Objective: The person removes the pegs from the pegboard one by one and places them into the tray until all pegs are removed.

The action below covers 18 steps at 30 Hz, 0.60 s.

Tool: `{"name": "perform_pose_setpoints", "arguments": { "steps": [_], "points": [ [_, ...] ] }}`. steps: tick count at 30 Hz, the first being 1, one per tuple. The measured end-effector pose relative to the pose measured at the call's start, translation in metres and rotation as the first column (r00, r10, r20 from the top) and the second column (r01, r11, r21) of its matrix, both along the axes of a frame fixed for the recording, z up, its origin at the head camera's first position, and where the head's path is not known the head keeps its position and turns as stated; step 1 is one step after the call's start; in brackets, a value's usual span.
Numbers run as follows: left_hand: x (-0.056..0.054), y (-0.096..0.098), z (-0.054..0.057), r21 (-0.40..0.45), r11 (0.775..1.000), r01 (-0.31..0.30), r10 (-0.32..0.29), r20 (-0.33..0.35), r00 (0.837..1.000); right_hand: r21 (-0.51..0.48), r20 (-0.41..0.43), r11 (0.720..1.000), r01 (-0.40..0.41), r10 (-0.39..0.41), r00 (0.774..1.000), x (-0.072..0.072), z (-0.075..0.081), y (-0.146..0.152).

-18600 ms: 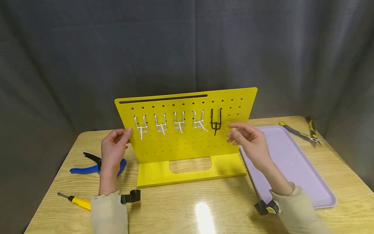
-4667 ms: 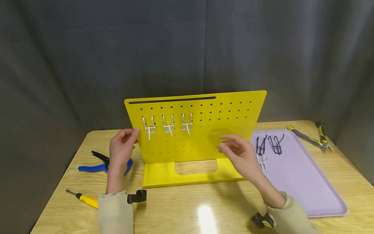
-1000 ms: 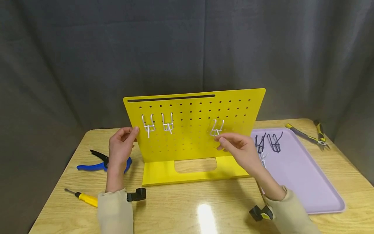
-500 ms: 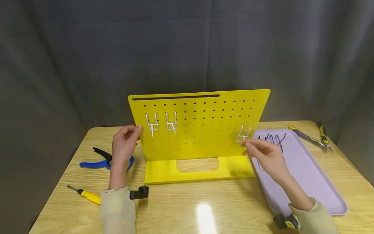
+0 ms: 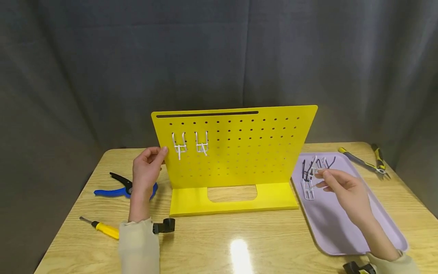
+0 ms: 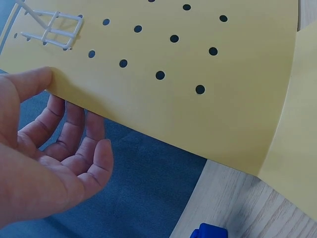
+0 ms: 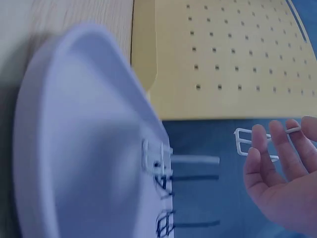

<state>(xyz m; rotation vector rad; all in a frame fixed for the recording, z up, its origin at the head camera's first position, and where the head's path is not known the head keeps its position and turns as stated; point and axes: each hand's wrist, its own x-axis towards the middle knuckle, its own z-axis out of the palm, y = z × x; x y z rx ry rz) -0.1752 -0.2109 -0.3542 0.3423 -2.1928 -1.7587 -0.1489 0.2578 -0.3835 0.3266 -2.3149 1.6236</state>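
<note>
- Right grip (image 5: 349, 194) pinches a white hook (image 7: 241, 142) between thumb and fingers; half a second ago it was in front of the board's right side, now it is over the tray (image 5: 342, 232).
- The held hook hangs above the tray's far-left part, apart from it in the right wrist view.
- Left grip (image 5: 146, 169) pinches the board (image 5: 239, 175) at its left edge, thumb on the front face, fingers behind, as in the earlier frames.
- Two white hooks (image 5: 202, 145) hang on the board's left side, against three about five seconds ago.
- Black hooks (image 5: 305, 176) and a loose white hook (image 5: 309, 199) lie below the held hook, just inside the tray's left rim.
- Edges: the board's lower right corner sits just beside that rim; pliers (image 5: 359, 159) lie near the tray's far-right corner.
- Room: bare tray floor runs from the hooks to the near rim; bare tabletop (image 5: 205, 243) stretches in front of the board.
- Cutter (image 5: 111, 193) lies left of the left wrist.
</note>
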Motion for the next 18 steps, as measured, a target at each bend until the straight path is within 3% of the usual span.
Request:
{"name": "perform_pose_setpoints", "arguments": {
  "steps": [5,12,18],
  "points": [
    [0.001,0.001,0.000,-0.007,1.000,-0.001,0.001,0.007,1.000,-0.065,0.024,0.998,0.022,-0.021,1.000,0.001,-0.005,0.024],
    [0.001,0.001,0.001,-0.021,1.000,-0.001,0.001,0.006,1.000,0.113,0.098,0.982,0.149,-0.161,0.982,0.006,-0.012,0.055],
    [0.002,0.000,0.000,-0.027,1.000,-0.003,0.004,0.023,1.000,0.078,0.194,0.989,0.125,-0.138,0.971,0.008,-0.014,0.067]
  ]
}}
